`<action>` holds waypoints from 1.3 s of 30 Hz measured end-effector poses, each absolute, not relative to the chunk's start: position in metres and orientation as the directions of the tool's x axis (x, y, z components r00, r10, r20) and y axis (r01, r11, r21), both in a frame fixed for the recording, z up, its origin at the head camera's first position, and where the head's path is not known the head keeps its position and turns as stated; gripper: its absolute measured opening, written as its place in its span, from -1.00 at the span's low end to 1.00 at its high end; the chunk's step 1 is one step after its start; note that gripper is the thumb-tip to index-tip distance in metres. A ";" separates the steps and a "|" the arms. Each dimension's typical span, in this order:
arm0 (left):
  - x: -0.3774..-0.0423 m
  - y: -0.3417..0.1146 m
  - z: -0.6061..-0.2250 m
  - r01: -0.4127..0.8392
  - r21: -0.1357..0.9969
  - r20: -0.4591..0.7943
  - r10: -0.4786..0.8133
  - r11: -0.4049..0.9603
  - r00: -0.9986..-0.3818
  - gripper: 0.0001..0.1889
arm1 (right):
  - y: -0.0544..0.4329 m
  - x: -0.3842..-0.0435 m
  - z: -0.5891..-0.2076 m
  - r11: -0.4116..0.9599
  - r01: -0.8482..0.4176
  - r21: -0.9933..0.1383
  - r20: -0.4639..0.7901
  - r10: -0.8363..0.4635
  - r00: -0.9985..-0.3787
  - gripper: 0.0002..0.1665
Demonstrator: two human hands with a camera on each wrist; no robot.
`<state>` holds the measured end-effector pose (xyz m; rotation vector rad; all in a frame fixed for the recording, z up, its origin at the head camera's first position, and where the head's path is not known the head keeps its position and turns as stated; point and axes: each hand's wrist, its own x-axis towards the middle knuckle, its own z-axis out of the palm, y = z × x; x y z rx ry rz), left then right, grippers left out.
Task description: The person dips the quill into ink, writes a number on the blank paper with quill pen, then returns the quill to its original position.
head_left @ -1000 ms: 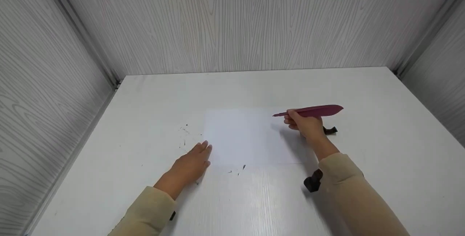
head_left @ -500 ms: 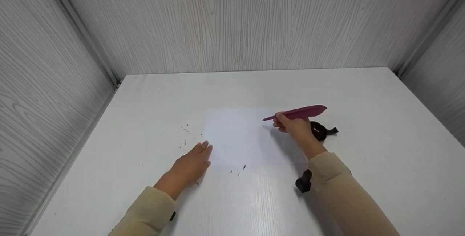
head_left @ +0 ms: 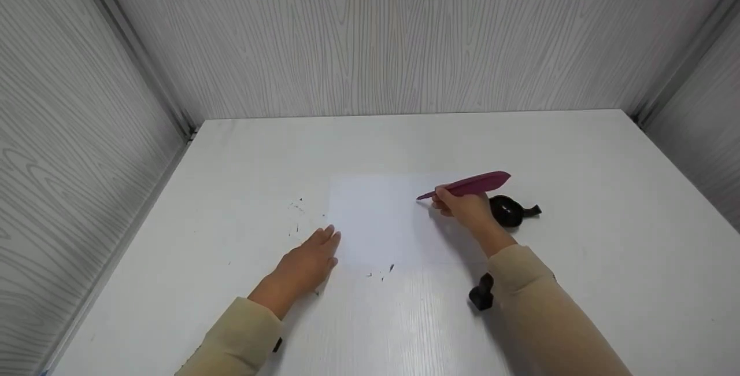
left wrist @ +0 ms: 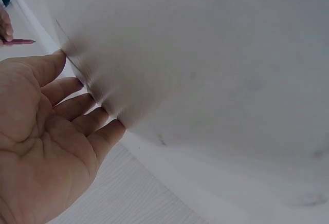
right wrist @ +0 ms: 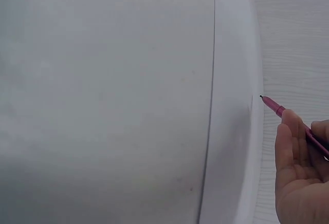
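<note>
My right hand (head_left: 462, 211) pinches a dark red feather pen (head_left: 477, 183) between thumb and fingers. The pen slants, with its tip to the left above a sheet of white paper (head_left: 370, 220) and the feather end to the upper right. In the right wrist view the pen's dark tip (right wrist: 261, 97) appears a little apart from the paper. My left hand (head_left: 306, 260) rests at the paper's left edge with fingers straight and spread. In the left wrist view its fingertips (left wrist: 119, 125) touch the surface. No writing on the paper can be made out.
A shiny round black dish (head_left: 507, 212) with a short handle lies right of the paper, partly behind my right hand. Small dark marks (head_left: 391, 268) dot the white table (head_left: 144, 283). Wood-grain panels (head_left: 370, 34) stand at the back and sides. A black device (head_left: 481, 292) hangs under the right sleeve.
My right hand has moved left and slightly nearer with the feather pen, its tip shifting further over the paper. More of the black dish shows now. My left hand has stayed put.
</note>
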<state>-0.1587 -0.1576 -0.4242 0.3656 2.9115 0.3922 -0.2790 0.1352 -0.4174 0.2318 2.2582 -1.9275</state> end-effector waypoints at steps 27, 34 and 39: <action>-0.158 -0.157 -0.423 0.197 0.282 -0.166 0.250 0.939 -0.954 -0.44 | 0.130 -0.275 -0.419 0.195 0.220 -0.956 -0.236 -0.061 -0.970 -0.66; -0.159 -0.158 -0.423 0.203 0.305 -0.176 0.265 0.930 -0.948 -0.45 | 0.132 -0.271 -0.419 0.218 0.187 -0.958 -0.218 -0.127 -0.968 -0.66; -0.159 -0.158 -0.422 0.198 0.301 -0.175 0.259 0.933 -0.950 -0.45 | 0.134 -0.271 -0.419 0.247 0.184 -0.951 -0.227 -0.160 -0.961 -0.65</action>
